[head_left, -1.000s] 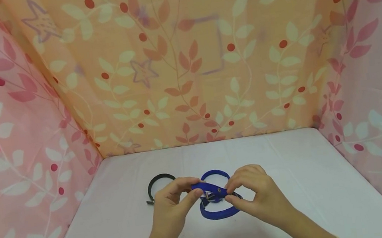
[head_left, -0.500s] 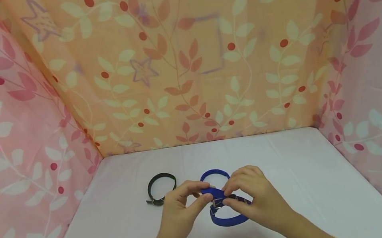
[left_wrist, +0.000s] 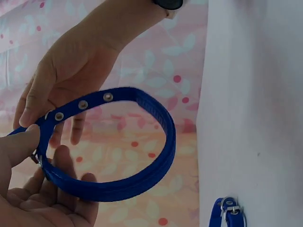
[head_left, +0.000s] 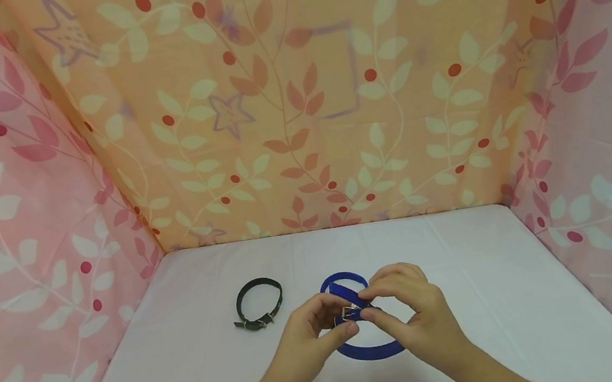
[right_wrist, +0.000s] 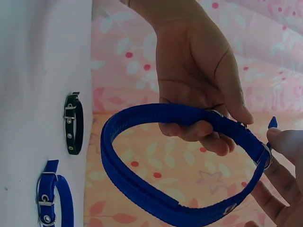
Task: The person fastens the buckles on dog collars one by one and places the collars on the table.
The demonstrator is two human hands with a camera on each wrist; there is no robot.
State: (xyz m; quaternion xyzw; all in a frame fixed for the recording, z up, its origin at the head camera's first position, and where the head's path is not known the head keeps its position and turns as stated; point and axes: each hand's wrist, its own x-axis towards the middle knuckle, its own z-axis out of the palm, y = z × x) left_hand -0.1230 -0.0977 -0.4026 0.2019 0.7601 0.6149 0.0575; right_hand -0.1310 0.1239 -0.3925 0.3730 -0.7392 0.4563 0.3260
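Both hands hold a blue collar (head_left: pixel 375 351) with a metal buckle and eyelets, raised above the table in a loop. My left hand (head_left: pixel 315 339) grips it at the buckle (head_left: pixel 349 313), thumb in front and fingers behind. My right hand (head_left: pixel 418 306) pinches the strap just right of the buckle, its loose end slanting up to the left. In the left wrist view the punched strap (left_wrist: pixel 83 105) runs to the fingers. In the right wrist view the strap's tip (right_wrist: pixel 272 122) shows above the right thumb. Fingers partly hide how the strap sits in the buckle.
A second blue collar (head_left: pixel 343 275), buckled into a ring, lies on the white table (head_left: pixel 213 371) just behind the hands. Left of it lies a black buckled collar (head_left: pixel 239 300). Floral cloth walls (head_left: pixel 285 122) enclose the table at the back and sides.
My left hand has shifted right and slightly down, from the strap's loose end to the buckle. The loose end now points up. The black collar has come fully into sight.
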